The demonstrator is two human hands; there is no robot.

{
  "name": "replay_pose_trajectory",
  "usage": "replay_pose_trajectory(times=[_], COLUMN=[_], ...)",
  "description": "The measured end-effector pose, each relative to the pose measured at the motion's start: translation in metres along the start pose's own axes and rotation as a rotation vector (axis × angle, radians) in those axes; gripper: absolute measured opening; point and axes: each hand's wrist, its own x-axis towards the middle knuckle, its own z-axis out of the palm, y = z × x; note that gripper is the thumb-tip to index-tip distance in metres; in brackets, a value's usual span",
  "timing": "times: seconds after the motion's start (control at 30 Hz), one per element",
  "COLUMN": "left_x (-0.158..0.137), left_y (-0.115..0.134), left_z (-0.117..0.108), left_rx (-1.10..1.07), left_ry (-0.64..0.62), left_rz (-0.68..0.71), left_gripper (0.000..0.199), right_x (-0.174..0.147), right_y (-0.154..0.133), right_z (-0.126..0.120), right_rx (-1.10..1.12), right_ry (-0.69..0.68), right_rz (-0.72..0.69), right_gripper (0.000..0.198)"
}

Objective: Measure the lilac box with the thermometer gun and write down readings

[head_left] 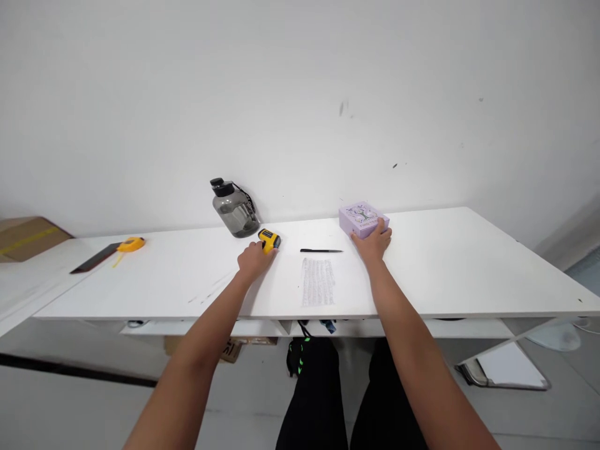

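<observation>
My left hand (253, 259) is closed around a yellow-and-black handheld device (269, 239), whose exact kind I cannot make out. It is just above or on the white tabletop, in front of a grey see-through water bottle (235, 212) with a black lid. My right hand (374, 242) grips the front right of a lilac box (360, 215) with a printed lid, its thumb on the front and fingers at the right side. Between the hands lies a black pen (321, 250). Nearer to me, a rectangular patch of grey, column-like markings (319, 282) shows on the tabletop.
A handsaw (96, 257) with an orange-yellow handle lies at the left of the white table (450, 269). Beyond it is a cardboard box (30, 239). A white wall (290, 112) runs along the back edge. Below are a shelf, my legs and a dark bag-like item (295, 357).
</observation>
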Motion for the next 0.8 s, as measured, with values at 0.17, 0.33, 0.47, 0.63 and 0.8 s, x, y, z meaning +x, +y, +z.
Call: replay_pose_trajectory(times=[0.17, 0.33, 0.47, 0.63, 0.8], left_x=[0.001, -0.027, -0.044, -0.032, -0.022], left_y=[0.000, 0.038, 0.095, 0.140, 0.135], left_z=[0.007, 0.016, 0.028, 0.043, 0.057], left_rx=[0.035, -0.094, -0.437, -0.855, -0.629], left_ry=[0.058, 0.280, 0.229, 0.217, 0.131], left_rz=[0.036, 0.293, 0.460, 0.531, 0.690], left_gripper=[0.056, 0.050, 0.037, 0.027, 0.033], right_x=[-0.005, -0.023, -0.040, -0.037, -0.032], right_y=[-0.008, -0.033, -0.037, -0.024, -0.036], right_z=[0.001, -0.005, 0.002, 0.006, 0.001], right_rx=[-0.111, -0.094, -0.138, -0.383, -0.500], right_ry=[0.047, -0.175, -0.427, -0.553, -0.423], right_rz=[-0.189, -0.581, -0.775, -0.736, -0.492], right_gripper=[0.098, 0.058, 0.044, 0.024, 0.028])
